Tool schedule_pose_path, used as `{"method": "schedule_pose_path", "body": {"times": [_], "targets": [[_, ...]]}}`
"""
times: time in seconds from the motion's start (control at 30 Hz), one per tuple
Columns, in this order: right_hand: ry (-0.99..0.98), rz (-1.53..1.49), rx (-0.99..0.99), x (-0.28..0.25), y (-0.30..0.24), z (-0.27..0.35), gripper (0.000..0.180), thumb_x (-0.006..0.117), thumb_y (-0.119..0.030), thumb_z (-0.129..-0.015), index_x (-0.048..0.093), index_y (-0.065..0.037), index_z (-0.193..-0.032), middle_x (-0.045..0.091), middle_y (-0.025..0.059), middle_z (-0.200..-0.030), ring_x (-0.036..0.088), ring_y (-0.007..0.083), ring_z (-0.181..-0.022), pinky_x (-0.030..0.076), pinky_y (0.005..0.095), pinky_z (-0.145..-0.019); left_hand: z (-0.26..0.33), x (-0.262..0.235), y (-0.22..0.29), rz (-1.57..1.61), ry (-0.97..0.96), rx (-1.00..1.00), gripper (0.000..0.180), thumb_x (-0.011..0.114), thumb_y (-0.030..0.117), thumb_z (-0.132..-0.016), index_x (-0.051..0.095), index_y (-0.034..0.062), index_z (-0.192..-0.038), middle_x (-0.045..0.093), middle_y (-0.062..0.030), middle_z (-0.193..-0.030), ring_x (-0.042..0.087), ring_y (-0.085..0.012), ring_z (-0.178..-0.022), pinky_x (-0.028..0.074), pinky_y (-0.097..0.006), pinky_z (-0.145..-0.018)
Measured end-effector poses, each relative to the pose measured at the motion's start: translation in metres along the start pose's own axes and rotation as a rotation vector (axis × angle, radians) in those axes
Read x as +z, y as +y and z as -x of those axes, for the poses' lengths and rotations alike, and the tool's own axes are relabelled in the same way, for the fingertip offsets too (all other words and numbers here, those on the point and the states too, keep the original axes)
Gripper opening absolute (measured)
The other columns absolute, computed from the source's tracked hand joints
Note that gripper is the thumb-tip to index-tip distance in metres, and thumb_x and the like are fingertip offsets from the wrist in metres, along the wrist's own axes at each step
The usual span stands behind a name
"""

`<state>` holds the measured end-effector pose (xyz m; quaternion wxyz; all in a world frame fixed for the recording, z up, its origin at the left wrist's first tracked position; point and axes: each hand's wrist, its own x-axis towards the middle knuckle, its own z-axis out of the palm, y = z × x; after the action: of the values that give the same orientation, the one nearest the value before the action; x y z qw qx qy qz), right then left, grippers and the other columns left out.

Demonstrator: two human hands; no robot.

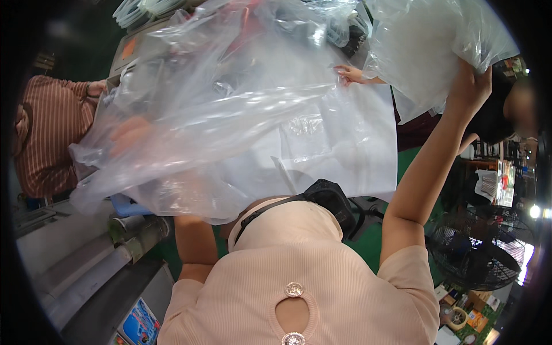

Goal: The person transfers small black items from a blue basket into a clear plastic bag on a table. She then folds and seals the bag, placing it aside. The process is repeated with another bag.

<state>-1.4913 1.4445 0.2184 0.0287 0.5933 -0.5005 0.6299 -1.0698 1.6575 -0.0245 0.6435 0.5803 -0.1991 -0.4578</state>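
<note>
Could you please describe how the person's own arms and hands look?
Both arms are bare below short, pale peach sleeves that match the ribbed top. The right hand wears no glove, and no watch or bracelet shows on that wrist. The left hand is blurred behind clear plastic, so its details cannot be told.

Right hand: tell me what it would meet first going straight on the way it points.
The right hand would most likely meet the clear plastic first, since that is bunched right at its grip; depth is hard to judge past that.
</note>
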Motion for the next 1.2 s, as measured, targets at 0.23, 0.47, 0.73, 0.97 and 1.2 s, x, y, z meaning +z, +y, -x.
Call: {"method": "schedule_pose_path", "body": {"times": [0.23,0.47,0.73,0.97,1.2], "targets": [[-0.023,0.135,0.028,-0.003,0.022,0.013,0.033,0.060,-0.014,-0.079,0.059,0.000,-0.110,0.064,0.0030,-0.084,0.055,0.0083,-0.071,0.044,0.0221,-0.066,-0.061,0.113,0.054,-0.409,-0.260,0.319,0.028,0.045,0.024,-0.089,0.059,0.0091,-0.108,0.054,-0.0087,-0.112,0.047,-0.0219,-0.106,0.035,-0.040,-0.094],[-0.078,0.131,0.065,-0.009,0.014,0.030,0.036,0.055,-0.005,-0.074,0.055,0.005,-0.109,0.066,0.0104,-0.090,0.060,0.0151,-0.078,0.045,0.0265,-0.072,-0.076,0.276,0.052,-0.298,-0.552,0.337,0.029,0.045,0.024,-0.089,0.059,0.0082,-0.109,0.053,-0.0103,-0.115,0.045,-0.0240,-0.110,0.033,-0.042,-0.096],[-0.010,0.155,0.166,-0.031,0.024,0.039,0.038,0.053,-0.007,-0.076,0.055,0.002,-0.113,0.066,0.0116,-0.092,0.060,0.0164,-0.077,0.046,0.0275,-0.071,-0.067,0.148,0.128,0.733,-0.604,0.384,0.030,0.046,0.024,-0.088,0.059,0.0071,-0.109,0.051,-0.0122,-0.119,0.043,-0.0263,-0.114,0.032,-0.043,-0.099],[-0.163,0.014,0.186,-0.005,0.035,0.065,0.034,0.054,-0.005,-0.079,0.056,0.003,-0.112,0.065,0.0088,-0.093,0.059,0.0132,-0.079,0.045,0.0247,-0.072,-0.036,0.024,0.065,1.169,-0.739,0.213,0.031,0.046,0.024,-0.087,0.059,0.0062,-0.109,0.050,-0.0138,-0.122,0.041,-0.0284,-0.119,0.030,-0.045,-0.101],[-0.233,0.070,0.256,-0.010,0.034,0.092,0.034,0.057,-0.007,-0.080,0.055,0.002,-0.114,0.065,0.0086,-0.098,0.059,0.0127,-0.084,0.045,0.0247,-0.075,-0.008,-0.075,0.022,0.620,-0.412,0.046,0.063,0.045,0.043,-0.085,0.039,0.0024,-0.133,0.030,-0.0208,-0.141,0.026,-0.0383,-0.130,0.017,-0.058,-0.105]]}}
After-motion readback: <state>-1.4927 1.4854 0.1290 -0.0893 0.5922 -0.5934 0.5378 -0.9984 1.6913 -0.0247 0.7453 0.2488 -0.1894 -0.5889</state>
